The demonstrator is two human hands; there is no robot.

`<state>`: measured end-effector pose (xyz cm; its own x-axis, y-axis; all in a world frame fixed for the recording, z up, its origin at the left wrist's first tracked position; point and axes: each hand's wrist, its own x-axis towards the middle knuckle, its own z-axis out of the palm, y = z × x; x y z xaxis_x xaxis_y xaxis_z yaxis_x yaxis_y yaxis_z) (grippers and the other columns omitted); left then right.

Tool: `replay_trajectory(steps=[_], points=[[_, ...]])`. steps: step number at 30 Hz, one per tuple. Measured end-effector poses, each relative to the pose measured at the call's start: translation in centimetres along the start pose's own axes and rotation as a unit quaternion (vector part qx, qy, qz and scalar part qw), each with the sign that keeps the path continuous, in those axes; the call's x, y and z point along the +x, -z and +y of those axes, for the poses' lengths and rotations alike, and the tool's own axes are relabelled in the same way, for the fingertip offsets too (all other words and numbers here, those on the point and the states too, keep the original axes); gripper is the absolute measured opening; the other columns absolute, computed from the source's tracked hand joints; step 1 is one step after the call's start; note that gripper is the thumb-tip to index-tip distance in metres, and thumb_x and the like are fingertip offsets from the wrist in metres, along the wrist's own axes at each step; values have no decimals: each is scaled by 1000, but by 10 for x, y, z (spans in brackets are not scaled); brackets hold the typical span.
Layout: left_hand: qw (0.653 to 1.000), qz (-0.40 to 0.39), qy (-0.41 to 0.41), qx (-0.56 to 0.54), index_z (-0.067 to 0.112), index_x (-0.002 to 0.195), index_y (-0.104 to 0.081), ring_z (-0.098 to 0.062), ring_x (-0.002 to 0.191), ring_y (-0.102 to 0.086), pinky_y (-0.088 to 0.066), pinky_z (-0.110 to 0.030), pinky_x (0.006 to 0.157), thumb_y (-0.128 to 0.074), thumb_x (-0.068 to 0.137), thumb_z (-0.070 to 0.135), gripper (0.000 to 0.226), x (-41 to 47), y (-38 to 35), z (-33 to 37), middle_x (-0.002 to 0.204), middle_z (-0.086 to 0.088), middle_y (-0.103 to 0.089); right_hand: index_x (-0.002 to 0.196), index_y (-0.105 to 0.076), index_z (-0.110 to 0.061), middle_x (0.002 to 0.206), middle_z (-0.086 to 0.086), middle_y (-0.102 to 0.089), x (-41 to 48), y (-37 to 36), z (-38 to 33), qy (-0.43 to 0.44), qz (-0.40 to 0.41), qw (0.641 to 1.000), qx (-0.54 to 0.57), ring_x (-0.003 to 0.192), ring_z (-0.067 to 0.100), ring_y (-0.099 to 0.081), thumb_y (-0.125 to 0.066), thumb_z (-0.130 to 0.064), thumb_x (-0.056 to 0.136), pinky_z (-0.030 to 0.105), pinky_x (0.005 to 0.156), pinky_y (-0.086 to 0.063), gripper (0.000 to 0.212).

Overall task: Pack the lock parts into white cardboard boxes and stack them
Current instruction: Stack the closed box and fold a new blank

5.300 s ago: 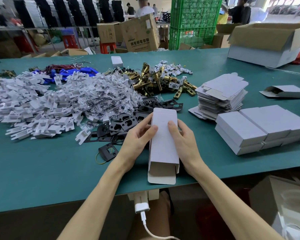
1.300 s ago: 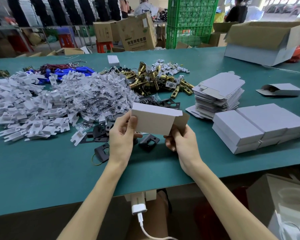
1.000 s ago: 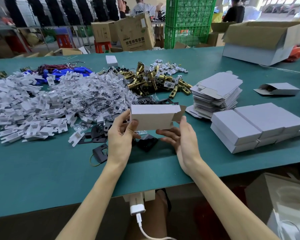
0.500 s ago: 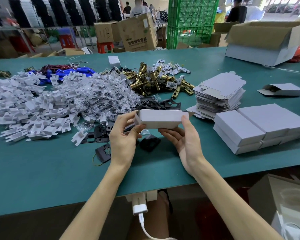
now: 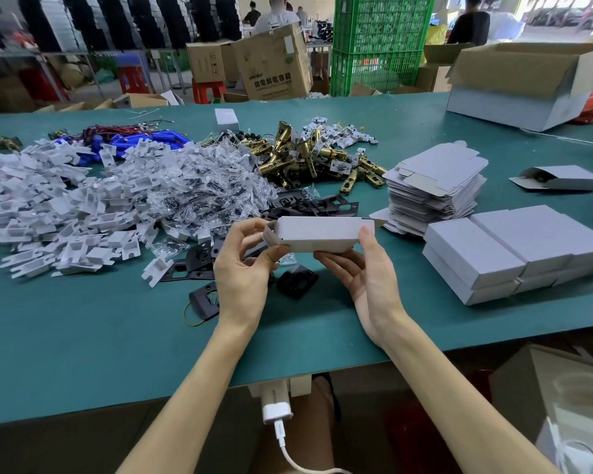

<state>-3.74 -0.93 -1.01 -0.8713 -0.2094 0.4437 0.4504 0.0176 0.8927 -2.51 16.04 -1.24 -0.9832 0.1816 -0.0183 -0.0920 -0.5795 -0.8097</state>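
Note:
I hold a small white cardboard box (image 5: pixel 317 233) lying sideways above the green table (image 5: pixel 83 336). My left hand (image 5: pixel 243 265) pinches its left end, where a flap stands open. My right hand (image 5: pixel 367 268) supports it from below with the thumb on the front face. Behind it lie black lock plates (image 5: pixel 308 203), brass latch bolts (image 5: pixel 298 155), bagged screws (image 5: pixel 202 186) and white plastic inserts (image 5: pixel 48 206). Closed white boxes (image 5: pixel 514 248) are stacked at the right, behind them a pile of flat box blanks (image 5: pixel 432 186).
An open-ended white box (image 5: pixel 558 177) lies at the far right. A large grey carton (image 5: pixel 528 83) stands at the back right. Blue parts with red wires (image 5: pixel 144 140) lie at the back left. Loose black plates (image 5: pixel 297 280) sit under my hands. People work beyond the table.
The box was lifted from the table, turned sideways and rolled so that a narrower face points at me. My right hand moved from its right end to beneath it.

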Motion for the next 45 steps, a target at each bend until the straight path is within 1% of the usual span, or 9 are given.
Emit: replay_trajectory(steps=[3, 8, 15, 21, 25, 30, 36, 42, 45], points=[[1000, 1, 2, 6, 53, 96, -66, -13, 104, -71, -64, -45, 76, -82, 85, 4, 53, 1, 1, -1, 98, 18, -74, 127, -56, -9, 125, 32, -65, 0, 0, 0, 0, 1, 1000, 2, 106, 39, -72, -53, -39, 105, 37, 90, -60, 37], [1000, 7, 20, 5, 31, 103, -70, -13, 104, -71, -62, -50, 82, -84, 83, 5, 36, 0, 2, -5, 102, 12, -76, 127, -56, -7, 121, 29, -67, 0, 0, -1, 2, 9, 1000, 6, 106, 38, -72, -54, -38, 105, 34, 87, -60, 38], [999, -6, 30, -24, 31, 110, -75, -18, 103, -73, -61, -28, 82, -80, 87, 4, 36, 0, 2, -6, 107, 5, -79, 131, -56, -5, 118, 18, -73, -2, 1, -2, 2, 3, 1000, 16, 108, 35, -72, -57, -39, 103, 35, 93, -59, 44], [998, -29, 36, -43, 28, 121, -74, -11, 109, -73, -60, -24, 89, -72, 91, 35, 31, -1, 1, -1, 116, 13, -78, 131, -56, -5, 123, 17, -71, -3, 1, -3, 7, 7, 1000, 13, 109, 35, -72, -60, -39, 101, 34, 92, -59, 46], [998, -33, 33, -41, 13, 131, -71, -11, 117, -70, -57, -32, 100, -68, 96, 36, 42, 0, 2, -3, 124, 10, -75, 135, -53, -1, 130, 20, -66, -4, 0, -4, 9, 2, 1000, 10, 109, 35, -72, -62, -36, 101, 32, 92, -59, 49], [996, -50, 59, -49, 14, 144, -61, -13, 131, -62, -48, -45, 114, -71, 94, 36, 55, 1, 2, -6, 138, 8, -68, 136, -51, 0, 134, 21, -64, -8, -5, -6, 13, -16, 1000, 1, 110, 35, -71, -68, -36, 92, 31, 91, -59, 59], [995, -53, 69, -45, 13, 149, -55, -19, 135, -59, -45, -50, 116, -56, 105, 27, 46, 2, 1, -11, 144, 2, -64, 135, -52, 3, 132, 20, -65, -8, -4, -6, 9, -26, 999, -25, 110, 34, -71, -69, -27, 95, 37, 100, -56, 52], [996, -71, 60, -5, 9, 157, -42, 4, 122, -62, -51, -24, 106, -49, 110, 23, 49, 3, 0, -15, 129, 25, -67, 128, -58, 3, 127, 24, -66, -12, -7, -4, 24, -31, 997, -69, 111, 40, -69, -75, -30, 84, 39, 101, -56, 59], [995, -74, 68, -14, 9, 151, -51, -6, 125, -63, -53, -30, 106, -50, 110, 21, 43, 4, 1, -16, 133, 11, -70, 126, -60, 2, 127, 26, -65, -12, -7, -4, 26, -38, 996, -79, 113, 40, -67, -76, -31, 81, 40, 101, -56, 58]])
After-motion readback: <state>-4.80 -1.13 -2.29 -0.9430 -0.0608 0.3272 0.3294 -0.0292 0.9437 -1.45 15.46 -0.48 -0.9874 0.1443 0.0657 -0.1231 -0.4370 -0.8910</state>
